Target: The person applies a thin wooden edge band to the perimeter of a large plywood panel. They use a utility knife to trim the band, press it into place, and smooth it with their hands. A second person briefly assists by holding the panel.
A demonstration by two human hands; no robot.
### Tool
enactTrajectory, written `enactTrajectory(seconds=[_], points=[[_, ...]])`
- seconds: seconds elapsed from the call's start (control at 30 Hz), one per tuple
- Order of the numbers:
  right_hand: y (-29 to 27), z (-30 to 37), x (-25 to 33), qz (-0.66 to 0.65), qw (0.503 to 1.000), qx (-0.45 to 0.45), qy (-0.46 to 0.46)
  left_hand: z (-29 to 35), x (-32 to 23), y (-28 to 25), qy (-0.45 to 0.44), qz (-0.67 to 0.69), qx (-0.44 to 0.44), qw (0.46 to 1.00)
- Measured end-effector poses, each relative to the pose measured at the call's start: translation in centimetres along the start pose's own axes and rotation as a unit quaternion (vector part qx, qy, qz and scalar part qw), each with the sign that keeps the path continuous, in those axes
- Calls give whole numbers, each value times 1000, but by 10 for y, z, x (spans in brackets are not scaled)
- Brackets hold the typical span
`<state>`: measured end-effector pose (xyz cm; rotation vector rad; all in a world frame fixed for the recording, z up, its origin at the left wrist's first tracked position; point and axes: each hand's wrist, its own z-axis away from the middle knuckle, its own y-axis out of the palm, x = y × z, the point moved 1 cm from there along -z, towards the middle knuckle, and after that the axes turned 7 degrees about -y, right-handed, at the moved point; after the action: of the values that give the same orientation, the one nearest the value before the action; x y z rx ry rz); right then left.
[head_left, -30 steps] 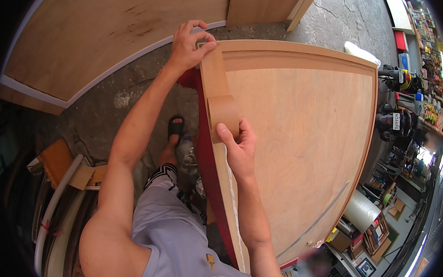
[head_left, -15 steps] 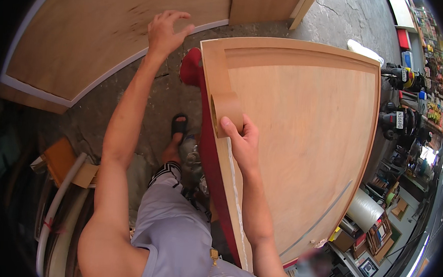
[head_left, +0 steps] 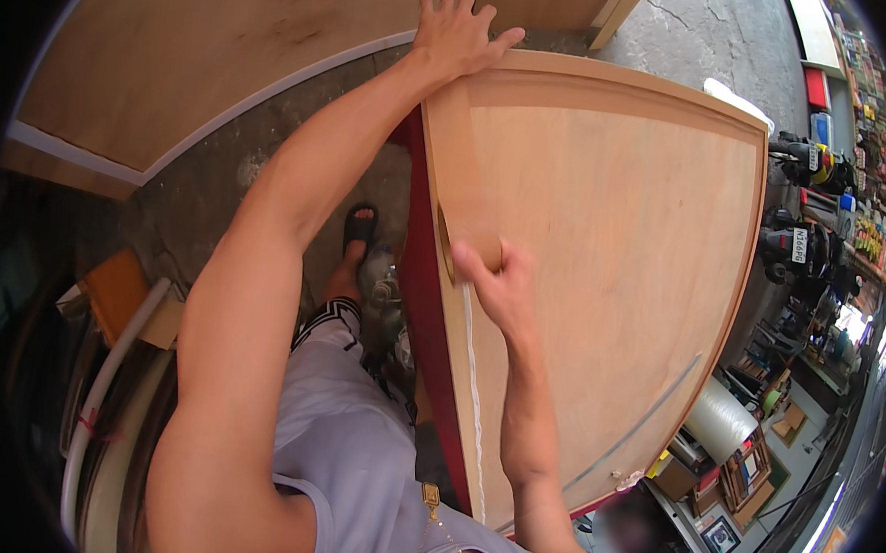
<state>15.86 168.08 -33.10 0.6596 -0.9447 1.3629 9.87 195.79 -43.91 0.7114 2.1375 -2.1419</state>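
Note:
A large plywood panel (head_left: 614, 265) lies flat in front of me, with a dark red edge (head_left: 423, 306) along its near side. A thin strip of wood veneer (head_left: 465, 183) lies along that near edge. My left hand (head_left: 461, 35) rests open and flat on the panel's far corner, at the strip's far end. My right hand (head_left: 498, 284) presses down on the strip's near end, fingers curled against it. A white line of glue (head_left: 470, 378) runs along the edge below my right hand.
Another big plywood sheet (head_left: 194, 53) with a white edge lies on the concrete floor to the left. A white pipe (head_left: 108, 359) and wood scraps lie at lower left. Motorbikes (head_left: 810, 246) and shop clutter stand to the right. My sandalled foot (head_left: 360, 232) is under the panel's edge.
My left hand let go of the strip's far end, swung away over the floor, then came down flat on the panel's far corner. The right hand stayed on the strip.

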Motion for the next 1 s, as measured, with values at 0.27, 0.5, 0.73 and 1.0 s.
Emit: enactTrajectory(seconds=[0.27, 0.5, 0.73, 1.0], points=[[-28, 63, -42, 101, 992, 35, -72, 1, -3, -8, -13, 84, 25, 996], [-38, 111, -55, 92, 992, 80, 23, 1, -4, -13, -6, 68, 17, 998], [-53, 167, -95, 126, 991, 40, -23, 3, -5, -10, -14, 72, 13, 997], [-46, 167, -69, 69, 985, 119, 104, 1, -1, -12, 0, 89, 20, 996]])
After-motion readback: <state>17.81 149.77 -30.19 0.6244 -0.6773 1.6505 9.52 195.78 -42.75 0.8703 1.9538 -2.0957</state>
